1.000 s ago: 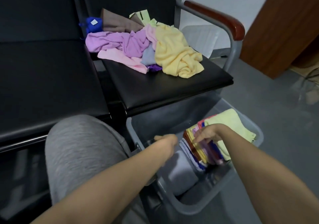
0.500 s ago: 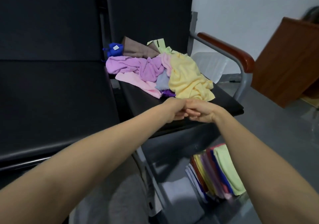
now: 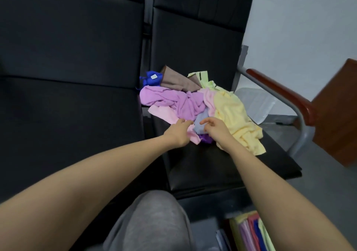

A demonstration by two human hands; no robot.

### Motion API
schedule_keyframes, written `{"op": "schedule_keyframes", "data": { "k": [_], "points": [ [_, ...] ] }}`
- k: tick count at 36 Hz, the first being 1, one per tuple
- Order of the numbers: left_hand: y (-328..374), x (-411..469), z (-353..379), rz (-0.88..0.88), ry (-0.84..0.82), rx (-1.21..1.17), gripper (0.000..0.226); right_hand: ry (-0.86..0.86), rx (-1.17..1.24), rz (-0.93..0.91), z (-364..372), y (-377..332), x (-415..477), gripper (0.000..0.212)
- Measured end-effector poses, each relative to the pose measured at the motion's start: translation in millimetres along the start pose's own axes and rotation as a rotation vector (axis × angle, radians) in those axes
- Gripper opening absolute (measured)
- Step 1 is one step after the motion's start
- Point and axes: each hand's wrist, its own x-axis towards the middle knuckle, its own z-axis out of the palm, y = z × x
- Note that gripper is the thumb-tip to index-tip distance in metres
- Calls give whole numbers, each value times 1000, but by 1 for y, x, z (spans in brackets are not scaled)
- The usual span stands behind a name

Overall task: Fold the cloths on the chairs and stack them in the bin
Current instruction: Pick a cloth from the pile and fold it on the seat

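The small crumpled grey-blue terry cloth [image 3: 201,125] lies in the heap on the black padded chair seat [image 3: 222,165]; it looks light and limp, probably best pinched at a free corner. The 2 hands hold nothing: the left hand [image 3: 178,133] has its fingers stretched over the pale pink cloth [image 3: 165,113], and the right hand [image 3: 216,130] has its fingers loosely curled and spread just beside the grey-blue one.

Plain white wall [image 3: 301,22] far right. Grey floor [image 3: 328,192] near right. Reddish-brown wooden cabinet [image 3: 340,119] at right edge. Row of black padded chairs [image 3: 73,44] across left and centre, with a wood-topped armrest [image 3: 278,88] on a grey metal frame. Dim, flat light.
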Motion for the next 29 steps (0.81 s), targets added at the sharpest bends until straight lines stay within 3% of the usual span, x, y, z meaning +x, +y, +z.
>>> {"op": "schedule_keyframes", "data": {
  "k": [5, 8, 12, 20, 23, 26, 29],
  "points": [
    [-7, 34, -7, -105, 85, -41, 49, -27, -202, -85, 16, -5, 21, 38],
    [-8, 51, -11, -139, 100, -109, 60, -107, -307, -94, 28, -1, 28, 50],
    [-11, 62, -8, -152, 86, -150, 72, -110, -495, -120, 42, 10, 28, 46],
    [-13, 78, -8, -196, 122, -60, 35, -69, -466, -97, 48, 19, 38, 51],
    [1, 83, -18, -196, 175, -330, 15, -36, -420, -61, 48, 17, 39, 48],
    [25, 72, -38, -142, 136, -716, 13, -7, -402, 35, 49, 17, 43, 47],
    [44, 57, -53, 4, 11, -841, 26, -27, -324, 110, 52, 17, 46, 62]
  ]
}}
